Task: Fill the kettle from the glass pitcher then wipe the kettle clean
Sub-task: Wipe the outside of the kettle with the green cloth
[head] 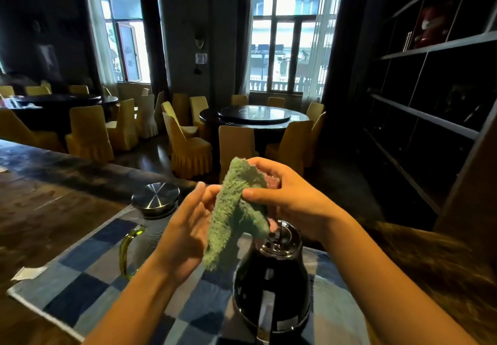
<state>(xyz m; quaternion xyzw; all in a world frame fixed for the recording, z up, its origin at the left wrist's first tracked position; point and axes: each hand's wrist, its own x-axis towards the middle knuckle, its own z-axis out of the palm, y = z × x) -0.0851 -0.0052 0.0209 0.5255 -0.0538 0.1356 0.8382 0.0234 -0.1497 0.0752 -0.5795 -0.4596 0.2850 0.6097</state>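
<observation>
Over kettle [271,285], right hand [282,191] grip is clamping green cloth [234,215]; left hand [185,237], grip apart, is steadying it, presumably for wiping.

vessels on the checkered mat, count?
2. Glass pitcher at far left of the mat, partly behind the left hand; black kettle near centre, below the green cloth.

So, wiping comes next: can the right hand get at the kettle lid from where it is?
Probably yes: the right hand holds the green cloth just above the kettle lid, nothing between.

Green cloth [236,210], blue-checked mat [80,285]
</observation>
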